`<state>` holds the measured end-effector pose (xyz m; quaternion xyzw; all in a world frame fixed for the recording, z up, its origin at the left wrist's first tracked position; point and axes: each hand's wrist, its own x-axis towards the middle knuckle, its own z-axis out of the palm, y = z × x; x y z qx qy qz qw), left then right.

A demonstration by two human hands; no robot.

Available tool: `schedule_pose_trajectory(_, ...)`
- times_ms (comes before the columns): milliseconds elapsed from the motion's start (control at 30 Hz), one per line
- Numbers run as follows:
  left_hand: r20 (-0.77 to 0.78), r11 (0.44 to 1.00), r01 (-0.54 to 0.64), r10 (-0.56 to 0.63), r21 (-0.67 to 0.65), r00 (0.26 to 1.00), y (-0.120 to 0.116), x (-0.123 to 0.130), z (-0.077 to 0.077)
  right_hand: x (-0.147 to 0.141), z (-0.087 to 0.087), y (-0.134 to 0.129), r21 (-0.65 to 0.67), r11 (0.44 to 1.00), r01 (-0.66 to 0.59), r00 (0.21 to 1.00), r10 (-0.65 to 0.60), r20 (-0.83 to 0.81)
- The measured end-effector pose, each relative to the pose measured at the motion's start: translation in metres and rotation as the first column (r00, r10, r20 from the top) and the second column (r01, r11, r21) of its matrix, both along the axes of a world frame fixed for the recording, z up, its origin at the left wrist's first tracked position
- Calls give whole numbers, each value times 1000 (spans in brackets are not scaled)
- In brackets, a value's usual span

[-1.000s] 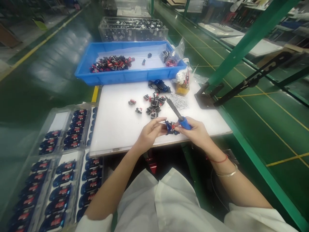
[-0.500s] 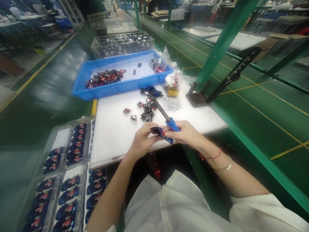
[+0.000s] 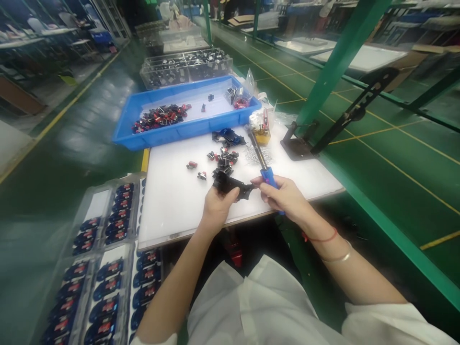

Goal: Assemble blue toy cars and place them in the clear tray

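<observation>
**Our hands part, the black piece goes left**

Our left hand now clenches the black plastic piece on its own, just above the desk. Our right hand has drawn aside, grasping the blue-handled tool, its shaft pointing away. Farther off lie loose black-and-red components, metal pins and the blue tray.

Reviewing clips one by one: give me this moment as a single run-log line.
left hand: holds dark plastic piece | right hand: grips blue-handled tool | nearby: black-and-red components, metal pins, on white work table
</observation>
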<state>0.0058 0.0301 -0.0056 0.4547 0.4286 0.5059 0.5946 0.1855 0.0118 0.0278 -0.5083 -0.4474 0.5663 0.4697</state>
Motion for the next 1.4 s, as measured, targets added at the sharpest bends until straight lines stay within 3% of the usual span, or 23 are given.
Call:
schedule_pose_trajectory(167, 114, 998, -34, 39, -49, 993, -3, 15, -6, -6, -12, -4, 155, 980, 125, 988, -137, 73)
schedule_pose_trajectory(333, 172, 994, 13, 6, -105, 985, -7, 20, 1, -10, -19, -1, 243, 948, 205, 966, -236, 105)
schedule_pose_trajectory(567, 282, 955, 165, -93, -245, 955, -3, 10, 13, 5, -6, 4, 224, 971, 86, 961, -141, 239)
schedule_pose_trajectory(700, 267, 930, 293, -232, -220, 935, 3, 1, 14, 13, 0, 6, 207, 978, 21, 958, -79, 277)
schedule_pose_trajectory(767, 252, 932, 303, -250, -199, 935, 5, -1, 13, 15, 2, 9, 208, 978, -20, 956, -42, 292)
schedule_pose_trajectory(967, 168, 970, 199, -175, -139, 970, 7, 4, 6, 16, -2, 23, 210, 974, -87, 947, 16, 320)
schedule_pose_trajectory(1133, 72, 993, 53, -45, -108, 996, 10, 11, -6, 18, -11, 30, 265, 964, -22, 896, -99, 433)
schedule_pose_trajectory(1267, -46, 999, -31, 30, -37, 999, 15, 14, -12, 33, -4, 14, 299, 954, 7, 796, -186, 576)
schedule_pose_trajectory(1400, -122, 998, -65, 62, -18, 991, 17, 15, -12, 54, 2, -18, 248, 968, -45, 708, -144, 691)
